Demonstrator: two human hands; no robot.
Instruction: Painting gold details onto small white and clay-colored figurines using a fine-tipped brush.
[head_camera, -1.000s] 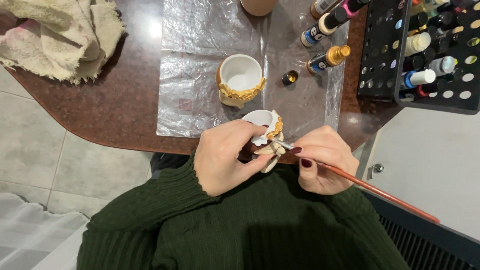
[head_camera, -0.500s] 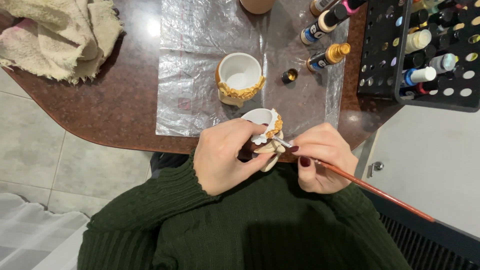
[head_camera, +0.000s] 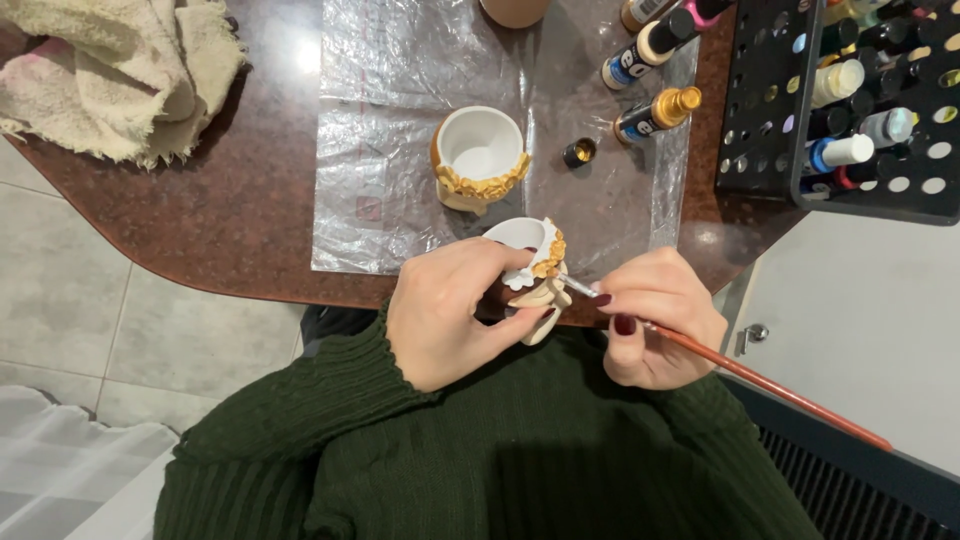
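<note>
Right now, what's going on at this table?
A person in a green sweater paints a small white pot with gold trim. The left hand holds the pot; the right hand keeps a thin brush with its tip at the trim. A second, similar pot sits on the plastic sheet, beside paint bottles.

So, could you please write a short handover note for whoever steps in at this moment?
Left hand grips a small white pot with a gold trim above the table edge.
Right hand holds a paintbrush, tip on that trim.
A second pot, gold-trimmed, stands on the plastic sheet beside an open gold paint bottle and its cap.
Done: gold shows on both trims.
Left: the extent cannot be judged.
</note>
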